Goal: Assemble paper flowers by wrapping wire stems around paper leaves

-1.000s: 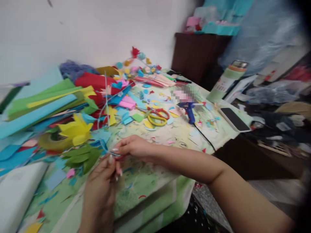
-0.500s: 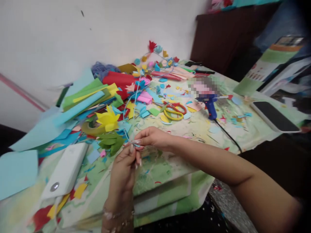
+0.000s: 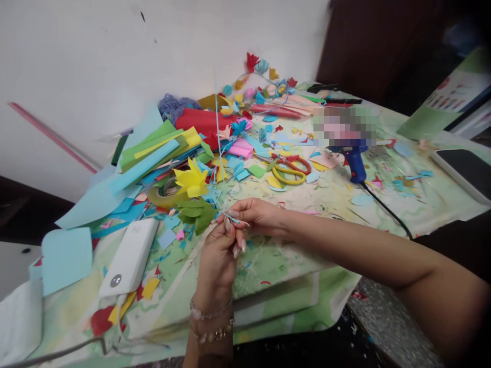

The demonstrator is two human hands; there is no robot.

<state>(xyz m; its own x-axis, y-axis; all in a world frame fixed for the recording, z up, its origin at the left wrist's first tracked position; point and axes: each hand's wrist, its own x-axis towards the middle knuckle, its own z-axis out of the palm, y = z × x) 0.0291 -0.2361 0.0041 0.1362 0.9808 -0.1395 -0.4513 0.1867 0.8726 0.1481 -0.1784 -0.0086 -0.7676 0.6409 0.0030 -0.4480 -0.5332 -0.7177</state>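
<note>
My left hand (image 3: 218,248), with bead bracelets at the wrist, is closed in a pinch on a thin light blue string (image 3: 218,128). Fingertips of my right hand (image 3: 256,214) pinch the same string right beside it, the two hands touching. From the fingers the string runs up past the paper pile; its upper end blurs out against the wall. Just left of the hands lie green paper leaves (image 3: 197,213) and a yellow paper flower (image 3: 191,178). Whatever small detail sits between the fingertips is partly hidden.
Scissors (image 3: 289,171) with red and yellow handles lie beyond the hands. A blue glue gun (image 3: 356,162) with a black cord stands to the right, near a phone (image 3: 466,171). At left are a white power bank (image 3: 130,258), a tape roll (image 3: 163,198) and coloured paper (image 3: 141,163).
The view has swung left, so everything sits further right in the picture. The string, looped before, now stretches straighter upward. Both hands keep their pinch close together.
</note>
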